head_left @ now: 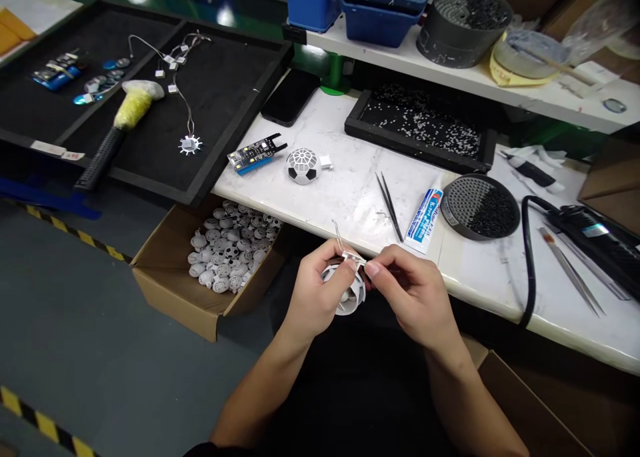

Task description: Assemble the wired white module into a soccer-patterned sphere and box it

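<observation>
Just off the bench's front edge, my left hand (320, 287) grips a white round plastic shell (357, 298) with an open side. A small white part with thin wires (340, 237) sits at the shell's top, under my left thumb. My right hand (413, 287) pinches at that same white part from the right; its fingertips partly hide what they hold. On the bench beyond are a small soccer-patterned ball (303, 166), a circuit board on a blue battery (256, 154), black tweezers (389, 207) and a blue-and-white glue tube (424, 221).
A cardboard box (175, 297) of small white balls stands below left. A black tray (235, 63) holds a hammer-like tool (107, 150) and wired parts. Rightward lie a round dish of black bits (480, 207), a corded black tool (600, 237) and metal tweezers (570, 267). A shelf (395, 57) overhangs the back.
</observation>
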`<state>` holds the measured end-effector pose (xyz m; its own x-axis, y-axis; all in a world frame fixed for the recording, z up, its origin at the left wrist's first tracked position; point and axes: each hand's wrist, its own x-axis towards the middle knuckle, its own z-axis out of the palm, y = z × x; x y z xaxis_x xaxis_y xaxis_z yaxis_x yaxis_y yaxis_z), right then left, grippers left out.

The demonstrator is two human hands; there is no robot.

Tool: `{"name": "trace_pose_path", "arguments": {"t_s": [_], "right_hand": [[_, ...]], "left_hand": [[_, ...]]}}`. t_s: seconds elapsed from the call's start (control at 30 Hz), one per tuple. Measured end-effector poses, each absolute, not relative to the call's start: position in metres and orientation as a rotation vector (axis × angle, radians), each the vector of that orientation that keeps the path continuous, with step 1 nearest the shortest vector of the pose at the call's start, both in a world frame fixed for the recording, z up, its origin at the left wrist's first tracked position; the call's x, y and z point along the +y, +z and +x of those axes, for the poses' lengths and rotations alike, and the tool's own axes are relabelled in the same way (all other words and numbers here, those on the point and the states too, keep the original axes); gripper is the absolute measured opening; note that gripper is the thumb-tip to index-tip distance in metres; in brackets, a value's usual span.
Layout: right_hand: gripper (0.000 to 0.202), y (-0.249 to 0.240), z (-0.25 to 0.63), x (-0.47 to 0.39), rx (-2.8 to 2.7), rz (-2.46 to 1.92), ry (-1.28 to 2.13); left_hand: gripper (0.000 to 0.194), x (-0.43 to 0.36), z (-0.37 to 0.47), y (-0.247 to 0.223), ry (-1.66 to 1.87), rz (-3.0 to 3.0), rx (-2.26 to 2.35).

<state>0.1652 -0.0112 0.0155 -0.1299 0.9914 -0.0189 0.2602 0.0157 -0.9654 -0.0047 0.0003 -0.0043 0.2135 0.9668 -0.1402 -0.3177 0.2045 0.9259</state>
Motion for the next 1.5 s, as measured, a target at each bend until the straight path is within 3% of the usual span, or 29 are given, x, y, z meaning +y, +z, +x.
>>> {"name": "trace_pose_path", "arguments": {"t_s": [0.37,0.77,1.03,1.37,1.5], "right_hand": [[0.015,0.026,0.175,-0.001,-1.528,-1.277,1.215],[0.029,0.044,0.173,0.041,-1.557,-1.226,1.664],[0.039,0.033,0.162,0.045,-1.514,-1.264,1.712],[0.039,0.037,0.144,0.056,-1.811,-1.273,1.412],[0.045,0.043,0.125,0.079,-1.857,-1.359,0.875]], "left_hand": [[0.021,0.001,-0.007,0.004,0.995,0.912,0.909],[0.02,-0.005,-0.004,0.016,0.789,0.872,0.904],[0.026,-0.01,-0.003,0.009,0.76,0.921,0.936],[0.025,-0.012,-0.02,0.007,0.877,0.943,1.013],[0.024,-0.014,-0.03,-0.002,0.957,0.87,1.021]]}}
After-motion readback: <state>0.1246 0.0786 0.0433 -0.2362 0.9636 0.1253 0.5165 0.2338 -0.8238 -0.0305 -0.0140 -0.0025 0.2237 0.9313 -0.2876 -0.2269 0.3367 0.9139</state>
